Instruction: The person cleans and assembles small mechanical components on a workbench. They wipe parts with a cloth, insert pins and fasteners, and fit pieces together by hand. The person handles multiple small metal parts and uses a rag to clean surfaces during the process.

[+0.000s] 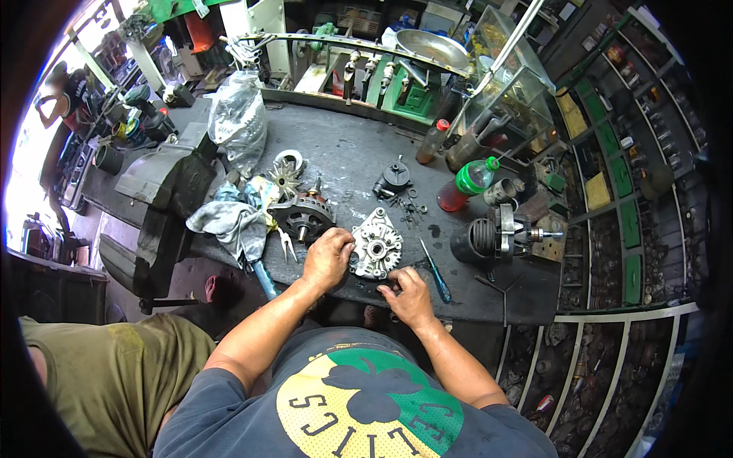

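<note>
A silver alternator end housing (388, 235) lies on the dark bench in front of me, its round centre bore facing up. At its left edge, the curled fingers of my left hand (327, 261) grip the rim. My right hand (408, 298) is at the lower right edge, thumb and fingers pinched together; whatever they hold is too small to make out. Left of the housing rests an alternator rotor set in its front bracket (304, 217), shaft up. A finned rotor piece (285, 180) lies behind it. Pliers (287, 246) are near my left wrist, and a blue-handled screwdriver (437, 273) lies right of the housing.
A bench vise (164, 191) and grey rag (233, 227) stand left. Small loose parts (408, 208) lie behind the housing near a black round part (393, 177). Bottles (467, 183) and a cylindrical motor (477, 243) are right. Another person (114, 382) is close at my left.
</note>
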The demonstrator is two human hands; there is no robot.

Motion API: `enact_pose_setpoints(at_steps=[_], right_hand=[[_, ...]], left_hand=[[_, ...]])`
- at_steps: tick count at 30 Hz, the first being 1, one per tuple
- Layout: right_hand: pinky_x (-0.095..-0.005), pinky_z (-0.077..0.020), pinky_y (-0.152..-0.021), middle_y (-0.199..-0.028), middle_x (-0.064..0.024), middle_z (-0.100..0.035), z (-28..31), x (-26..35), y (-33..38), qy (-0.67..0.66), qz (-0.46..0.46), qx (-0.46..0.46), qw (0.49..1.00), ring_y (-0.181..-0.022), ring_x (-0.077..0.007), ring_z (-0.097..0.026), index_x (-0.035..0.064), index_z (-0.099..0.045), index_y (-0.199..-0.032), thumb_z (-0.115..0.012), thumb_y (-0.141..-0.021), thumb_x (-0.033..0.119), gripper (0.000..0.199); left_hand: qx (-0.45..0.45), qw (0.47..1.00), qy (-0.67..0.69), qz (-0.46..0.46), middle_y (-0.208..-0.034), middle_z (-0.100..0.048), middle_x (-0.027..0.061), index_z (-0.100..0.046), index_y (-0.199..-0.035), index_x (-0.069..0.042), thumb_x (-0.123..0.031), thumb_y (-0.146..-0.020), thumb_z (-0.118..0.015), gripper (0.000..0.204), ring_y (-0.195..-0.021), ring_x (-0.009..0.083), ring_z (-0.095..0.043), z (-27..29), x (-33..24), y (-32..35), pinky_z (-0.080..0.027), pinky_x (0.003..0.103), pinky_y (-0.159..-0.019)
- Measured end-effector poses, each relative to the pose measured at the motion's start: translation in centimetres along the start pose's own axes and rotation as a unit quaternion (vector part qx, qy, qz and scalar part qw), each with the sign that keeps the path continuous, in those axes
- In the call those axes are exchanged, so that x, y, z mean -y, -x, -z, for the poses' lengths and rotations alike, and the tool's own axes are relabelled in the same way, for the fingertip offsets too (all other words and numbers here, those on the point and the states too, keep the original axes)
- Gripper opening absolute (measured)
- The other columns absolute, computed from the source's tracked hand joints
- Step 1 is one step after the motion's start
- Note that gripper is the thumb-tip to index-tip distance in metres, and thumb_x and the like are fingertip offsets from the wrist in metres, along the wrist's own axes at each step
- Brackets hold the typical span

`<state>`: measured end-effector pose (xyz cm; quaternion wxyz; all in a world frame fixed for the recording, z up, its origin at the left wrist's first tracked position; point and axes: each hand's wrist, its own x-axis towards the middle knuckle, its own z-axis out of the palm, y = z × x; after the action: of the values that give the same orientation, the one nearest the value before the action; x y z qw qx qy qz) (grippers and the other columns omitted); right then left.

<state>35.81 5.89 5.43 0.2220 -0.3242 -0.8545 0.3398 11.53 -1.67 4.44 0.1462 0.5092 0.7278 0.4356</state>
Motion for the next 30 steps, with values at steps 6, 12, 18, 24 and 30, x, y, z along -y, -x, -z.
enact_pose_setpoints(at_steps=[6, 12, 18, 24, 30], right_hand=[[-0.0428, -0.0530, -0.065, -0.083, -0.0112, -0.065, 0.3, 0.1, -0.3, 0.039, 0.016, -0.041, 0.998, -0.072, -0.0294, -0.066, 0.0019, -0.068, -0.083, -0.095, -0.083, 0.015, 0.031], [-0.0444, -0.0569, -0.071, -0.093, -0.0132, -0.070, 1.1, 0.1, -0.7, 0.036, -0.054, 0.042, 0.997, -0.081, -0.0334, -0.072, 0.0036, -0.072, -0.093, -0.093, -0.086, 0.021, 0.028], [-0.0453, -0.0557, -0.067, -0.077, -0.0126, -0.069, 1.9, -1.1, -2.3, 0.037, -0.007, 0.034, 0.999, -0.073, -0.0363, -0.071, 0.0057, -0.068, -0.073, -0.091, -0.088, 0.033, 0.039], [-0.0477, -0.0589, -0.085, -0.097, -0.0172, -0.074, 1.8, -8.7, -9.7, 0.094, -0.130, -0.084, 0.984, -0.092, -0.0374, -0.074, 0.0064, -0.084, -0.112, -0.076, -0.098, 0.017, 0.019], [-0.0525, -0.0600, -0.094, -0.114, -0.0183, -0.073, -0.3, -11.1, -15.1, 0.185, -0.123, -0.006, 0.975, -0.107, -0.0412, -0.075, 0.0130, -0.084, -0.119, -0.072, -0.102, 0.023, 0.022]], left_hand=[[0.001, 1.000, 0.000, 0.000, -0.112, -0.076, 0.0139, -0.077, -0.108, -0.002, -0.006, -0.097, -0.077, 0.011, -0.107, 0.0353, -0.075, 0.1, -0.1, 0.0, -0.060, 0.044, -0.094], [0.001, 1.000, -0.005, -0.006, -0.114, -0.076, 0.0118, -0.079, -0.108, -0.005, -0.012, -0.099, -0.077, 0.012, -0.107, 0.0354, -0.075, -0.1, 0.5, -0.1, -0.061, 0.045, -0.093], [0.001, 1.000, 0.016, 0.013, -0.113, -0.076, 0.0151, -0.077, -0.108, -0.001, -0.004, -0.096, -0.078, 0.012, -0.107, 0.0353, -0.075, 0.1, 0.0, 0.1, -0.060, 0.043, -0.095], [0.001, 1.000, 0.020, 0.022, -0.113, -0.076, 0.0146, -0.078, -0.108, -0.001, -0.003, -0.095, -0.078, 0.013, -0.109, 0.0353, -0.076, 0.0, -0.4, 0.1, -0.060, 0.043, -0.096], [0.009, 1.000, 0.017, 0.021, -0.114, -0.076, 0.0144, -0.076, -0.107, -0.002, -0.002, -0.094, -0.079, 0.014, -0.108, 0.0357, -0.075, 0.3, -0.5, -0.2, -0.060, 0.044, -0.095]])
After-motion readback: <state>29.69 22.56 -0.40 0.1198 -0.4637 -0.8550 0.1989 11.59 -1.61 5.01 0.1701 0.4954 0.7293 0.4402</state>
